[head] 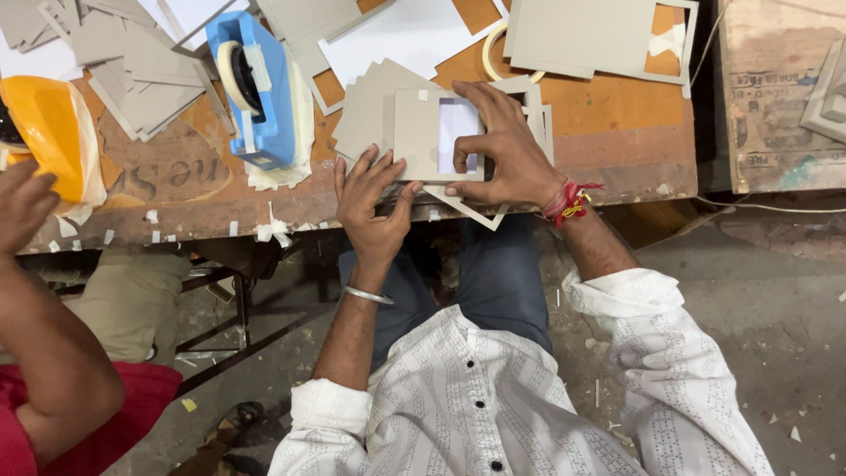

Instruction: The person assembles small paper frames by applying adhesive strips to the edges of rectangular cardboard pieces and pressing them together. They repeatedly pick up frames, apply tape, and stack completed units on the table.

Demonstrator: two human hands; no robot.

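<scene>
A grey cardboard frame (417, 132) with a white rectangular window lies on a stack of grey boards (370, 101) at the near edge of the worn wooden table (617, 145). My right hand (507, 154) presses on the frame, index finger along its right side and thumb at the window's lower edge. My left hand (370, 203) rests with spread fingers against the frame's lower left corner. A red thread is tied on my right wrist and a metal bangle on my left.
A blue tape dispenser (256, 88) stands left of the stack, with tape scraps about it. Loose grey boards (132, 70) and white sheets (414, 35) cover the far table. Another person's arm (44, 344) and a yellow object (48, 123) are at left. A wooden crate (775, 106) sits at right.
</scene>
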